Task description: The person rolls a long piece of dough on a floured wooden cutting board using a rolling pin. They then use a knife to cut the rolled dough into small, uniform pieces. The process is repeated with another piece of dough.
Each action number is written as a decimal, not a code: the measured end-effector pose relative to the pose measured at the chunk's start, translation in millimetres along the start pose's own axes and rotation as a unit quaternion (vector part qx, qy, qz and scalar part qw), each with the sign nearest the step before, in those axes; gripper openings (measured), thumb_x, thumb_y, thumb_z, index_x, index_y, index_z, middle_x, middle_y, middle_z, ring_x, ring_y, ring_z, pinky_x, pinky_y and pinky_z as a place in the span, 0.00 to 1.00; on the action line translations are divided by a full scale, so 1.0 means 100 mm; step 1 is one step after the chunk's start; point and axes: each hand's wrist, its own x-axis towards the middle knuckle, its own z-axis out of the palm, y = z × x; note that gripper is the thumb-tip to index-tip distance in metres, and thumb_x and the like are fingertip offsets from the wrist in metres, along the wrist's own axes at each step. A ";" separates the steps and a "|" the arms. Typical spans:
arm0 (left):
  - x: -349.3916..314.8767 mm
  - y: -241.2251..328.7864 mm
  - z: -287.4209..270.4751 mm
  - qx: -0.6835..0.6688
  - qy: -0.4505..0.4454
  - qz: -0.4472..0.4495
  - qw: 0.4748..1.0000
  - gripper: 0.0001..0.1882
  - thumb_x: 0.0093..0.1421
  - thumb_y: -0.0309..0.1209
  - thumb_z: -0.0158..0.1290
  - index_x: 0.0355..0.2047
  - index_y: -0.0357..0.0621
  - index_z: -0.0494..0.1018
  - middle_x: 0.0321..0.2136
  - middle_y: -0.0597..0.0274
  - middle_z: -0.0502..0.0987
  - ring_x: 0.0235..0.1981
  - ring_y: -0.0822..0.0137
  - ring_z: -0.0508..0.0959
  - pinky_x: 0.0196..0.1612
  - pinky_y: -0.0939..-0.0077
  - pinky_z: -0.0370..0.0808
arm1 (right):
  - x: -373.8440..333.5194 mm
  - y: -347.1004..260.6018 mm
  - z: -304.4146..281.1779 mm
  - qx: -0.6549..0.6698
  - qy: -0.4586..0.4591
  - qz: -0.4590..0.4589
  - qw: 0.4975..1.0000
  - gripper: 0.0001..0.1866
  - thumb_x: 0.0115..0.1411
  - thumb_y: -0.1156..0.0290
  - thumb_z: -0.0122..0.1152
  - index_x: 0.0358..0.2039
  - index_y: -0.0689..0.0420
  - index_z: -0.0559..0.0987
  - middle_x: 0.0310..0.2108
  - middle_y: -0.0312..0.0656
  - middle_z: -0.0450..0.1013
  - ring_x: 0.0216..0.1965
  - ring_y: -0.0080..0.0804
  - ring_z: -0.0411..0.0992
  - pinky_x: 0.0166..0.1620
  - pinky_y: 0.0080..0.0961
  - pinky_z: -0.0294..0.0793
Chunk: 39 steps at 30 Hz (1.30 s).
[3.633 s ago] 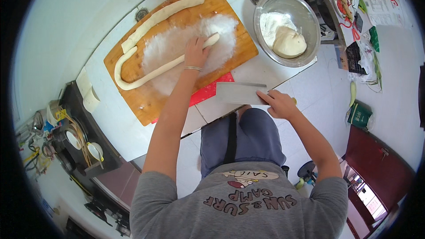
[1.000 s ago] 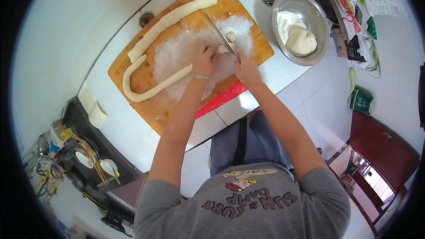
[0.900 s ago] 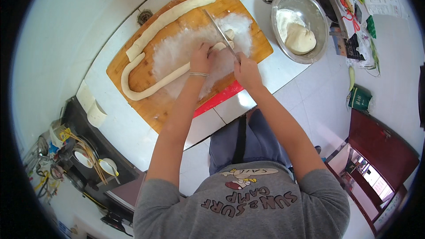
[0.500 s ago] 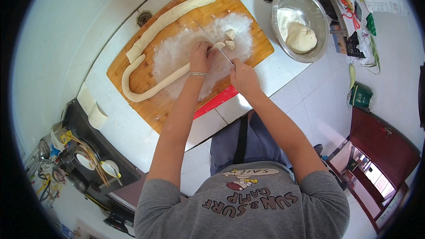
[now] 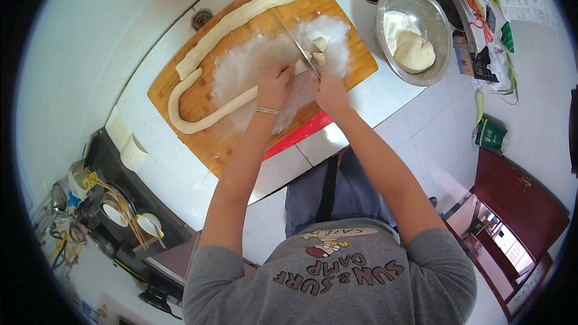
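Note:
A long rope of dough (image 5: 224, 27) curls in a U across a floured wooden board (image 5: 192, 102). My left hand (image 5: 274, 84) presses down on the rope's near end. My right hand (image 5: 328, 87) grips a flat metal dough cutter (image 5: 295, 45), its blade standing on the rope just right of my left fingers. Two or three small cut pieces of dough (image 5: 318, 51) lie in the flour to the right of the blade.
A metal bowl (image 5: 385, 12) with flour and a lump of dough (image 5: 415, 51) stands right of the board. A red mat edge (image 5: 298, 135) shows under the board. Papers and small items lie at the far right. A dark stand with bowls sits at lower left.
My right hand picked up the cutter from the table edge and brought it onto the board. Cut pieces now lie right of the blade, and my left hand has slid along the rope.

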 end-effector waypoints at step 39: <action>-0.09 -0.24 -0.23 -0.082 -0.048 -0.085 0.992 0.07 0.49 0.24 0.60 0.31 0.41 0.77 0.29 0.55 0.74 0.34 0.51 0.75 0.38 0.59 0.73 | -0.37 -0.23 0.14 0.049 0.038 -0.010 0.998 0.11 0.61 0.68 0.51 0.41 0.60 0.72 0.28 0.60 0.75 0.32 0.63 0.75 0.38 0.56 0.73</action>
